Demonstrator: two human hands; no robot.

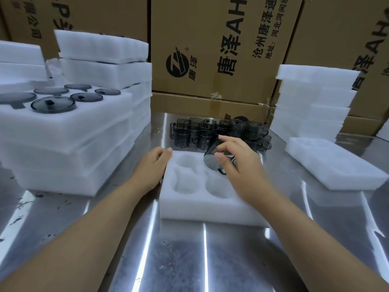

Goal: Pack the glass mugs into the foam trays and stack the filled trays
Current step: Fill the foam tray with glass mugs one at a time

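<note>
A smoked glass mug point(212, 158) is being held in the grip of the right hand point(235, 163), fingers closed around its side, just above the far right pocket of the empty foam tray point(202, 205) on the steel table point(179, 260). The left hand point(152, 167) is lying flat against the left edge of the tray, holding nothing, and is steadying it. The mug is being carried tilted, its long axis leaning and its round base turned toward the left and the camera; its handle seems to be pointing down to the right. For a good placing, the mug should probably be turned upright before it is being pushed into the pocket.
</note>
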